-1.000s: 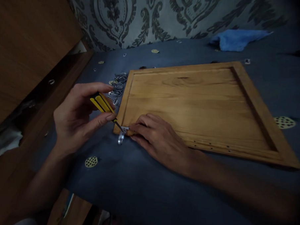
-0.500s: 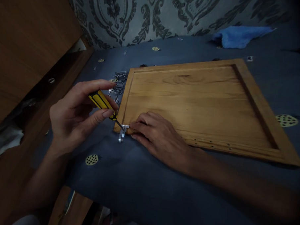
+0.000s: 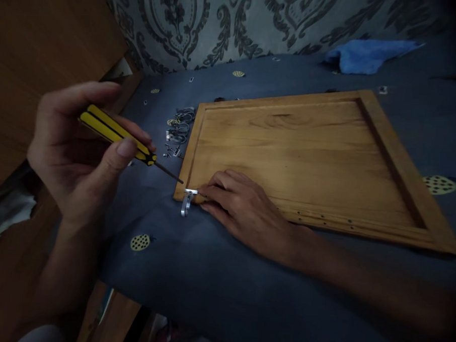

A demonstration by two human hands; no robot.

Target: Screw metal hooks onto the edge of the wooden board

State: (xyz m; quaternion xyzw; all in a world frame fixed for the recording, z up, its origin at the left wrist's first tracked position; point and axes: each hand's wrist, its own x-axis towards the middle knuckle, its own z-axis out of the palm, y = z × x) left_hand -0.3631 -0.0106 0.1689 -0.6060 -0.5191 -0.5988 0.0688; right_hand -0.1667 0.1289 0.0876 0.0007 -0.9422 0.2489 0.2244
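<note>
In my left hand (image 3: 89, 150) is a yellow and black screwdriver (image 3: 114, 136), pinched between thumb and fingers. Its thin shaft points down to the right, with the tip just above a silver metal bracket (image 3: 189, 195) and apart from it. The bracket sits at the near left corner of a framed wooden board (image 3: 285, 153), its curved arm hanging over the edge. My right hand (image 3: 245, 209) is closed on the board's near edge, fingers on top and thumb lower down, fingertips right beside the bracket. Those fingertips are partly hidden.
Several loose metal fittings (image 3: 180, 124) and small screws (image 3: 170, 151) lie left of the board. A blue cloth (image 3: 363, 56) rests at the back right of the dark blue pineapple-print sheet (image 3: 208, 286). Wooden furniture (image 3: 48, 42) stands at the left.
My left hand has drawn back up and left, lifting the screwdriver's tip off the bracket. The right hand and the board have stayed in place.
</note>
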